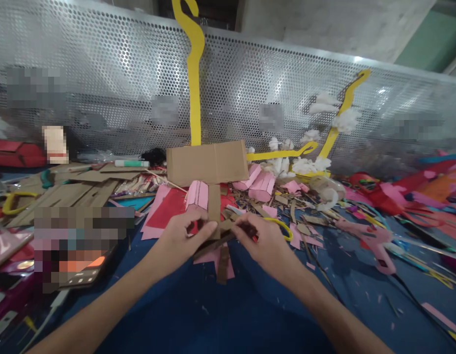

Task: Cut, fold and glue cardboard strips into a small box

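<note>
My left hand [186,235] pinches the lower end of a narrow cardboard strip [213,202] that rises to a wide brown cardboard panel [208,162]. A pink ribbed paper piece [197,194] is stuck beside the strip. My right hand [264,242] is closed on yellow-handled scissors [283,227], whose blades meet a thin cardboard strip [223,263] hanging down between both hands. All of this is over a blue table surface [228,309].
Pink and red paper scraps, cardboard sheets [76,191] and offcuts litter the table. A pink glue gun [375,242] lies to the right. Yellow cut-out shapes [194,83] and white cotton tufts [305,164] stand against a perforated metal wall [102,93].
</note>
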{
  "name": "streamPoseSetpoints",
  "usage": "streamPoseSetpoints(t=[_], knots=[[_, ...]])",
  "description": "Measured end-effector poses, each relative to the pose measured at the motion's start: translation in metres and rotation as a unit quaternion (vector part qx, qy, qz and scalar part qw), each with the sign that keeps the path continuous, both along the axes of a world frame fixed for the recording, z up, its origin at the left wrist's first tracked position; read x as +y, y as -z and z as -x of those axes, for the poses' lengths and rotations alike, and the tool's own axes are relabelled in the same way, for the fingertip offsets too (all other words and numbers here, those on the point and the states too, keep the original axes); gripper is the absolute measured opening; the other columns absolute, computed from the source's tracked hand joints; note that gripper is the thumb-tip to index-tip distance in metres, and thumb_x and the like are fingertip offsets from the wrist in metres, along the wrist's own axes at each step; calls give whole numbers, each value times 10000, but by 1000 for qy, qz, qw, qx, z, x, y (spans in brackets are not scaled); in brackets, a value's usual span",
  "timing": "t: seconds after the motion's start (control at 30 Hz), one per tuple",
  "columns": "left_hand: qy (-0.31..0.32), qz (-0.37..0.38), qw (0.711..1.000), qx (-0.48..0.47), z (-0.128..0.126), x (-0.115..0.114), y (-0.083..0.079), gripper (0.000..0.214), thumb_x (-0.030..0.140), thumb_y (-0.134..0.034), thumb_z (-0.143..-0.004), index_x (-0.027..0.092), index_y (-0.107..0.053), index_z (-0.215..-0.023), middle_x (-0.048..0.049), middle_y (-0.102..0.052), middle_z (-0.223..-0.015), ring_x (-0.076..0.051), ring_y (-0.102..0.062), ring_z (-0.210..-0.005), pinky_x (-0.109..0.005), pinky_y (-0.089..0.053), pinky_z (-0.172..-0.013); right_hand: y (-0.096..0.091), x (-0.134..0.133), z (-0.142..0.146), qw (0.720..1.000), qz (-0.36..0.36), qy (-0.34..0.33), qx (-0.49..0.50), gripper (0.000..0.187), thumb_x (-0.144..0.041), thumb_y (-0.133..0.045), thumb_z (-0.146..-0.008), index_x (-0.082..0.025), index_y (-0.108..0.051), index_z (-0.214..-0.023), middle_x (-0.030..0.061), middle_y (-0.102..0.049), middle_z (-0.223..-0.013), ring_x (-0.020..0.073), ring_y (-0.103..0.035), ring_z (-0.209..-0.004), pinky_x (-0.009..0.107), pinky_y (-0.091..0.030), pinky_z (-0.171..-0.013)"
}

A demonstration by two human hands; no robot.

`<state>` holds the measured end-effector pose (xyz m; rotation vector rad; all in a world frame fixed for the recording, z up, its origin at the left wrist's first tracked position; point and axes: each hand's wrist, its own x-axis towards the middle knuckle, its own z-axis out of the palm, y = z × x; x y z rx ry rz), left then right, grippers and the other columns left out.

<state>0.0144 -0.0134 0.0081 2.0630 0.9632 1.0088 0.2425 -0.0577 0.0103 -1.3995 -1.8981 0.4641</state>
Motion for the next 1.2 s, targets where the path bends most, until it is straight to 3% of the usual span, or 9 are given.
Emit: streamPoseSetpoints(t=[0.1, 0.23, 0.43, 0.53, 0.77, 0.87, 0.93, 1.07, 1.2], knots=[[-39, 30, 997, -59, 4, 6, 0, 310, 464, -547, -994, 207, -630, -841, -3, -588, -772, -175, -512, -699, -296, -379, -646, -5, 5, -38, 980, 14, 85, -180, 188, -284, -602, -943, -195, -672, -1093, 141, -716, -1115, 300, -674, -969, 346, -455, -762], [-49, 32, 995, -76, 6, 10, 1, 313, 453, -564, -986, 198, -610, -811, 4, -558, -755, -167, -496, -703, -289, -373, -640, 2, 9, -81, 960, 88, 47, -261, 465, -255, -682, -832, -196, -638, -1291, 165, -707, -1229, 356, -682, -1088, 342, -473, -798], [-51, 19, 997, -45, 5, 9, 3, 328, 445, -549, -999, 201, -584, -783, 17, -515, -724, -159, -484, -683, -288, -372, -636, 6, 13, -78, 957, 96, 71, -264, 439, -134, -675, -714, -199, -689, -1148, 124, -733, -1081, 278, -706, -898, 286, -455, -690], [-56, 24, 997, -51, 5, 9, 2, 311, 446, -559, -994, 204, -588, -802, 21, -511, -728, -152, -486, -671, -279, -374, -613, 4, 17, -74, 959, 51, 125, -251, 381, -84, -621, -727, -157, -676, -1097, 160, -698, -1110, 306, -683, -966, 323, -465, -763], [-15, 114, 985, -131, 3, 6, -5, 291, 459, -540, -1001, 204, -575, -863, 12, -604, -726, -137, -569, -625, -246, -415, -546, -4, 30, -86, 960, -69, 222, -158, 259, -266, -644, -838, -171, -618, -1077, 171, -689, -1098, 349, -662, -1017, 468, -501, -899], [9, 158, 971, -177, 2, 7, -5, 284, 471, -530, -1007, 209, -547, -899, 2, -672, -741, -130, -605, -570, -240, -420, -511, -10, 28, -73, 983, -64, 163, -60, 248, -380, -635, -897, -207, -598, -1070, 102, -726, -1000, 273, -700, -908, 398, -556, -841], [16, 180, 961, -208, 2, 8, -4, 275, 477, -558, -995, 212, -538, -922, 15, -670, -700, -126, -601, -531, -231, -404, -484, -15, 20, -55, 993, -4, 48, 106, 329, -472, -695, -882, -217, -610, -1071, 86, -727, -1005, 249, -702, -908, 366, -570, -839], [20, 195, 945, -262, 1, 10, -5, 267, 447, -666, -937, 193, -582, -937, 3, -691, -733, -117, -595, -555, -231, -419, -499, -17, -3, -14, 966, 107, -47, 231, 442, -620, -772, -800, -249, -645, -1004, 49, -699, -928, 223, -668, -856, 326, -574, -785], [2, 216, 925, -312, 2, 12, -6, 280, 419, -725, -902, 167, -618, -841, -37, -737, -772, -114, -594, -580, -251, -465, -563, -11, -19, 9, 947, 174, -57, 264, 532, -727, -730, -789, -282, -651, -1070, 56, -689, -1044, 210, -652, -866, 325, -590, -812]])
